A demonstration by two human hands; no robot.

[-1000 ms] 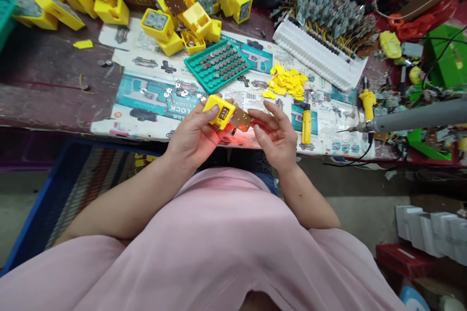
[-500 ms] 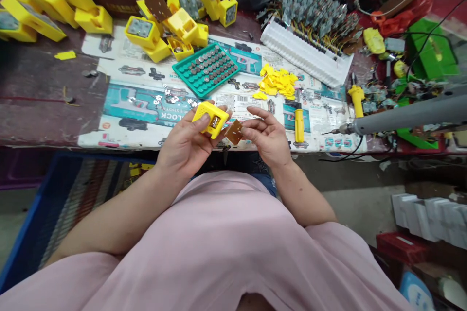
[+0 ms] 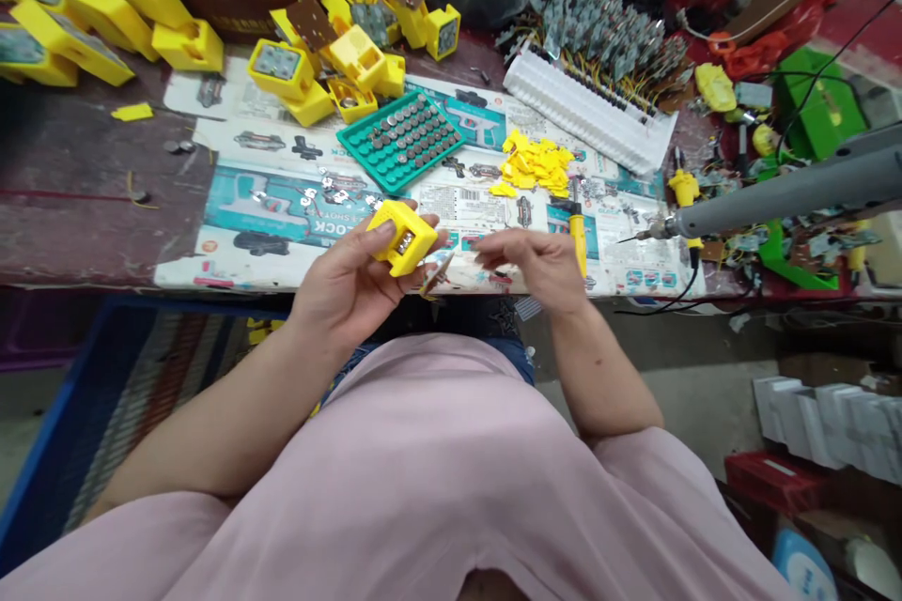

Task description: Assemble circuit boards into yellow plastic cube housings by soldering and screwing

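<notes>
A yellow plastic housing (image 3: pixel 414 244) with a small window showing metal parts rests in my left hand (image 3: pixel 345 286), thumb on top and fingers beneath. Just below its right side a brown circuit board (image 3: pixel 438 274) hangs tilted, seen nearly edge-on; what supports it is hard to make out. My right hand (image 3: pixel 542 268) is apart from the board, to its right, with loosely bent fingers pointing left and nothing visible in them. Close behind that hand lies a yellow-handled screwdriver (image 3: pixel 578 239), partly covered by it. A pile of small yellow plastic pieces (image 3: pixel 536 161) lies farther back.
A green tray (image 3: pixel 401 146) holds rows of button cells. Yellow housings (image 3: pixel 282 66) are heaped at the back left. A white foam rack (image 3: pixel 592 108) carries many wired boards. From the right, a grey electric screwdriver (image 3: pixel 761 197) juts over the table, bit pointing left.
My right hand has let go of the brown board and moved right, toward the yellow-handled screwdriver. The board has swung nearly edge-on, and the housing has tilted slightly in my left hand.
</notes>
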